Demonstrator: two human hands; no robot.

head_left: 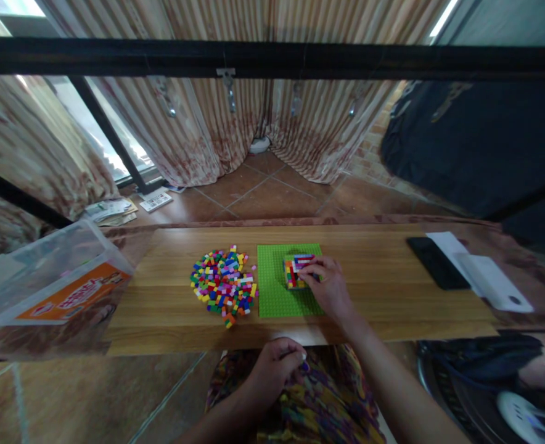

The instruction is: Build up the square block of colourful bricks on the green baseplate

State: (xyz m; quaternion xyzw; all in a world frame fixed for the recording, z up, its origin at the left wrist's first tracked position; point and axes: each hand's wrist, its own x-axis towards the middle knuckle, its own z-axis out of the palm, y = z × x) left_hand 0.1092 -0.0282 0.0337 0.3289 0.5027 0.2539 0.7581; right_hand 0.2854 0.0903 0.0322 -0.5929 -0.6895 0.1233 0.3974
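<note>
On the green baseplate (270, 296) stands a low block build of many-coloured toy bricks (291, 279). My right hand (331, 288) reaches over it from the right, thumb and forefinger pinched on a small brick at its top; the fingertips partly cover that brick. Above the lap, near the table's front edge, my left hand (277, 369) is closed, with small white and blue pieces that look like toy bricks showing at the thumb. Left of the baseplate lies a pile of loose toy bricks (224, 280) in mixed colours.
The wooden table (161, 308) carries a black tablet-like slab (438, 264) and white flat items (497, 283) at right. A clear plastic bin (69, 246) with an orange label stands left. A black bar (272, 60) crosses above, before striped curtains (208, 129).
</note>
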